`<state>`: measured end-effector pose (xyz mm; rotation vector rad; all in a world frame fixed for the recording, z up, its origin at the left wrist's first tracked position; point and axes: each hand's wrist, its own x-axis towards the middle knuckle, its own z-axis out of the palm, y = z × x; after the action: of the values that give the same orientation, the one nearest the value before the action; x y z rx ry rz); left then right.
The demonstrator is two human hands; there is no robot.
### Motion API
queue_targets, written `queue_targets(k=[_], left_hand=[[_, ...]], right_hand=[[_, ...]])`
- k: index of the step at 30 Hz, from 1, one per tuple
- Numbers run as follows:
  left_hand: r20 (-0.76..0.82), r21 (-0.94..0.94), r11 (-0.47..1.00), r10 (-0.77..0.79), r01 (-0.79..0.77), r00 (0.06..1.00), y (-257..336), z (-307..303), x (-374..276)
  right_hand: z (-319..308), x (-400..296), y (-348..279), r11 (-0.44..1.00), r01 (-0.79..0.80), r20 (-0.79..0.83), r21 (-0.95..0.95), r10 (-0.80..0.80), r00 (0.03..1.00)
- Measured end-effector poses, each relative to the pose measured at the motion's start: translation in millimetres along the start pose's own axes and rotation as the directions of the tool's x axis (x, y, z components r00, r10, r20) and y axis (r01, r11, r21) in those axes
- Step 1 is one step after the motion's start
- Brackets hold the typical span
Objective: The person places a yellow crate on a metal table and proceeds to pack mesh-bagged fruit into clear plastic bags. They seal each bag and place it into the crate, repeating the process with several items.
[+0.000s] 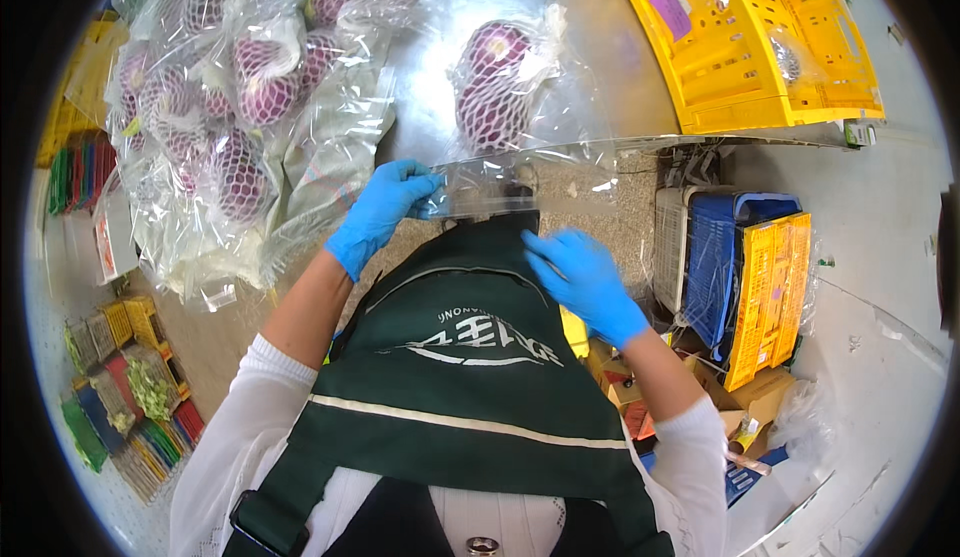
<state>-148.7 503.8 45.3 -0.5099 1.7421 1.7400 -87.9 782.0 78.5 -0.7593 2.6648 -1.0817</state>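
Note:
Two purple round vegetables [491, 111] in white foam netting lie inside a clear plastic bag [574, 118] at the near edge of the metal table [420, 118]. The mouth of the bag hangs over that edge toward me. My left hand [386, 208], in a blue glove, pinches the left corner of the bag's mouth between thumb and fingers. Also gloved in blue, my right hand [585, 279] is slightly blurred below the right part of the bag mouth, in front of my dark green apron [465, 377]. Its fingers are loosely apart, and I see nothing in them.
More netted purple vegetables [266, 96] in clear bags are heaped at the table's left. A yellow crate [720, 54] stands at the right on the table. Stacked crates [712, 272] and a cardboard box [765, 392] are on the floor at right; more crates [135, 399] at lower left.

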Motion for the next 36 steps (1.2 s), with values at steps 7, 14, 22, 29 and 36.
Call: queue_targets(k=[7, 14, 22, 29, 36], left_hand=[[-0.024, 0.005, 1.000, 0.002, -0.002, 1.000, 9, 2, -5], [-0.027, 0.021, 0.997, 0.071, -0.070, 0.997, 5, 0, -4], [0.242, 0.718, 0.387, 0.640, -0.578, 0.730, 27, -40, -12], [0.610, 0.757, -0.220, 0.577, -0.615, 0.543, 19, -24, 6], [-0.132, 0.439, 0.672, 0.704, -0.596, 0.698, 184, -10, -6]], right_hand=[[46, 103, -13, 0.921, 0.382, 0.015, -0.076, -0.382, 0.924], [16, 39, 3, 0.971, 0.231, 0.411, -0.065, -0.185, 0.893], [-76, -50, 73, 0.705, -0.253, 0.010, -0.662, 0.345, 0.938], [-58, 65, 80, 0.694, 0.406, 0.042, -0.594, -0.477, 0.878], [-170, 178, 39, 0.936, 0.242, -0.322, 0.255, -0.154, 0.934]])
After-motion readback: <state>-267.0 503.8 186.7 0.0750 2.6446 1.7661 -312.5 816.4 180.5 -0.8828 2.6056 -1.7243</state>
